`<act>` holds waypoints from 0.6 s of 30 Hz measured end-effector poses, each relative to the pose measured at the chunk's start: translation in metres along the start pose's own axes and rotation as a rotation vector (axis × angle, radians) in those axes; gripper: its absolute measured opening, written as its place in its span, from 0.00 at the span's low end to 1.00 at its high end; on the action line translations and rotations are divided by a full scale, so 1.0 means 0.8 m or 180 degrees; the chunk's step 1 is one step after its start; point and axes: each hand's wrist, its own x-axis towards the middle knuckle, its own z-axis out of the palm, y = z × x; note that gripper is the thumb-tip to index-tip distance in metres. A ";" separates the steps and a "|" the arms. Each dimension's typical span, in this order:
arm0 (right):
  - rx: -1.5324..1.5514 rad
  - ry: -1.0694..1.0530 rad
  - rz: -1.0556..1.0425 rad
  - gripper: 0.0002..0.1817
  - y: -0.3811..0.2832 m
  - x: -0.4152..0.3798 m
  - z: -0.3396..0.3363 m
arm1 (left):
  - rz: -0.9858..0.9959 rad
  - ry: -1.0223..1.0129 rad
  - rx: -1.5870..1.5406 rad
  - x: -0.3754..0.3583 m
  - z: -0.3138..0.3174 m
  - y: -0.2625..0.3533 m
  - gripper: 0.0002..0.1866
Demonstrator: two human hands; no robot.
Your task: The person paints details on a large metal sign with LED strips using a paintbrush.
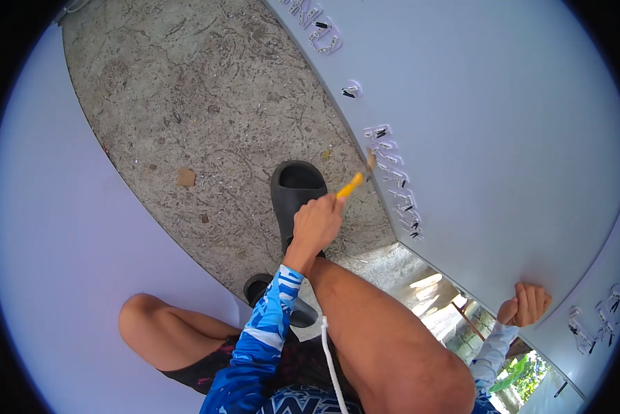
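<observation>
Yellow-handled brush point(352, 183) in left hand point(317, 224), bristles blurred

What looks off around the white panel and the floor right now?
Small debris lies loose on the concrete floor: a brown scrap and smaller bits near the black sandal. The left hand holds a yellow-handled brush at the white panel edge, the right hand grips its lower edge. Nothing looks damaged.
</observation>
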 end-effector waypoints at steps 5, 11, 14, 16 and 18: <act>0.0015 0.0103 -0.0202 0.13 0.017 -0.016 0.007 | 0.0068 -0.0115 0.0060 -0.013 0.004 -0.003 0.18; -0.0010 -0.0239 -0.0258 0.14 -0.004 0.010 -0.009 | -0.0266 0.0855 -0.0537 0.025 -0.033 -0.002 0.19; -0.0115 -0.0146 -0.0147 0.17 -0.005 0.008 -0.007 | -0.0291 0.1186 -0.0685 0.042 -0.043 0.000 0.20; -0.0082 -0.0058 -0.0096 0.14 0.000 0.003 0.000 | -0.0201 0.0757 -0.0193 0.044 -0.041 0.003 0.20; -0.0049 0.0041 -0.0033 0.14 0.003 0.001 0.007 | -0.0142 0.0261 0.0067 0.035 -0.035 -0.002 0.20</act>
